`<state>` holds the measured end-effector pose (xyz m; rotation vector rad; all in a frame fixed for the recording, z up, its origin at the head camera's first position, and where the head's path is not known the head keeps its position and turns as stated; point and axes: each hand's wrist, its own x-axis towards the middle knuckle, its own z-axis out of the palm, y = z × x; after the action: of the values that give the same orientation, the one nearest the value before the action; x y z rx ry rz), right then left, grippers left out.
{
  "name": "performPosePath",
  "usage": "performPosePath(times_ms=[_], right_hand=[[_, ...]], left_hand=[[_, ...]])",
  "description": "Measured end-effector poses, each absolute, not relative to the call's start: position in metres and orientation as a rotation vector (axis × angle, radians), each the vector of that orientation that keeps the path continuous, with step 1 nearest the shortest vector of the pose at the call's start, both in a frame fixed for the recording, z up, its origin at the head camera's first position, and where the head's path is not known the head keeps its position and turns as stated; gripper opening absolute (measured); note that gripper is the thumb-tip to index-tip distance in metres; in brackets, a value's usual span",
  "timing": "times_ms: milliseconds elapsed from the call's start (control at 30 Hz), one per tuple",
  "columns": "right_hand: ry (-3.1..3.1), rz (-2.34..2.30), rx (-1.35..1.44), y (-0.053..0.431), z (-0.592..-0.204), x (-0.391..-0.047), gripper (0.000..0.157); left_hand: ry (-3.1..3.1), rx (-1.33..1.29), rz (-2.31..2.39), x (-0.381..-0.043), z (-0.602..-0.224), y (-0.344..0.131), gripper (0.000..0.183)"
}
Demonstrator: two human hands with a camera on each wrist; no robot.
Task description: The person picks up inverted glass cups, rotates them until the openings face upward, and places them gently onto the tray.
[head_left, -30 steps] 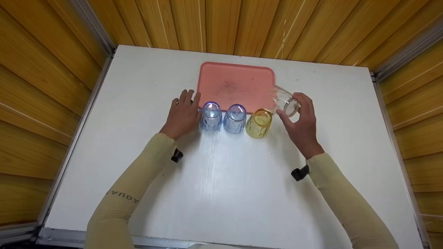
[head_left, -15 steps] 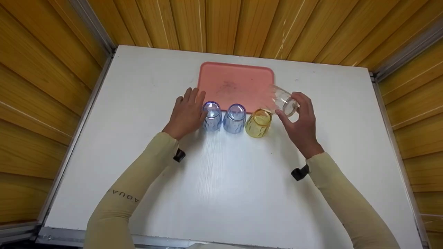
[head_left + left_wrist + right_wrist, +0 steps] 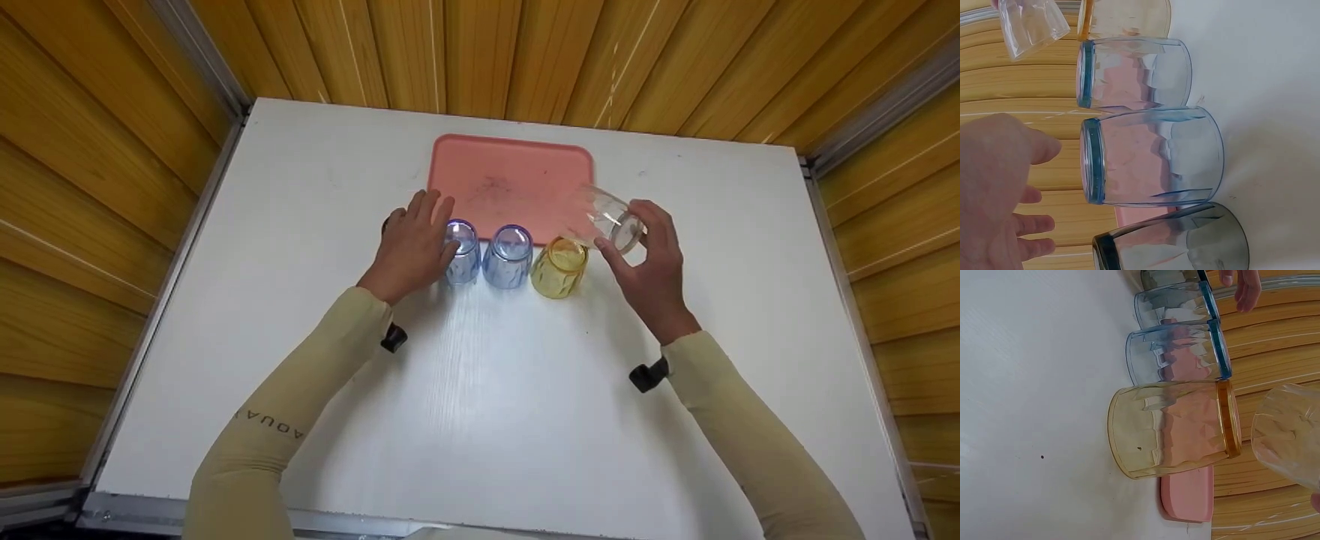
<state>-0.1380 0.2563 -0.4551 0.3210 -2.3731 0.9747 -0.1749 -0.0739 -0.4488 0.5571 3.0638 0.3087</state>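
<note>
Thumb and fingers (image 3: 658, 221) of the right hand (image 3: 654, 274) pinch a clear, colourless glass tumbler (image 3: 611, 219) around its base end. The tumbler is held off the table, tipped on its side, its mouth pointing left over the near right corner of the pink tray. The left hand (image 3: 411, 251) holds nothing; its fingers are extended with small gaps between them and its thumb is spread away. The left wrist view shows that thumb apart from the nearest glass.

Beneath the left hand begins a close row of four upside-down glasses: a smoky grey faceted glass (image 3: 1185, 247), mostly hidden from the head view, a pale blue faceted glass (image 3: 465, 268), a second blue glass (image 3: 508, 271) and a yellow faceted glass (image 3: 555, 283). Just behind the row lies the rectangular, round-cornered pink tray (image 3: 510, 184), darkly smudged. White table (image 3: 487, 420) and wood-plank wall (image 3: 480, 60) surround everything.
</note>
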Motion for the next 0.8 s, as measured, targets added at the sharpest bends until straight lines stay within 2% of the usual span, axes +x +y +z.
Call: performPosePath(times_ms=[800], right_hand=[[-2.361,0.992,0.334,0.248,-0.454,-0.136,0.058]], left_hand=[[3.063,0.587,0.384,-0.178,-0.442,-0.063,0.066]])
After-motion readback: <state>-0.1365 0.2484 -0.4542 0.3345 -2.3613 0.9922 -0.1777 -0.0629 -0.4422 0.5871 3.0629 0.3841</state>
